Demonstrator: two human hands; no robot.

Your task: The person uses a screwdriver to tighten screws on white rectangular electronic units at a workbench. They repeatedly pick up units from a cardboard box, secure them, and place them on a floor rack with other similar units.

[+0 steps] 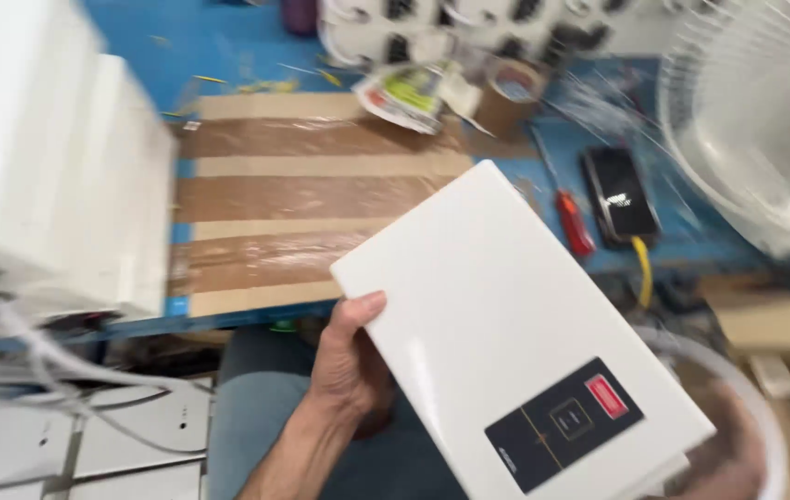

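Observation:
My left hand [347, 359] grips the left edge of a white rectangular cover panel [488, 306], thumb on top. The panel is glossy, tilted, and carries a black display patch with a red label [564, 422] near its lower right. It hangs over my lap, in front of the blue workbench [228, 46]. My right hand [733, 454] shows only as a blur at the panel's lower right corner, partly hidden behind it; whether it grips the panel is unclear.
A stack of white units [52, 167] stands at left with white cables [52, 366] trailing down. Brown tape strips [302, 199] cover the bench. A red screwdriver [573, 220], black phone [619, 193], tape roll [514, 93] and white fan [765, 111] lie to the right.

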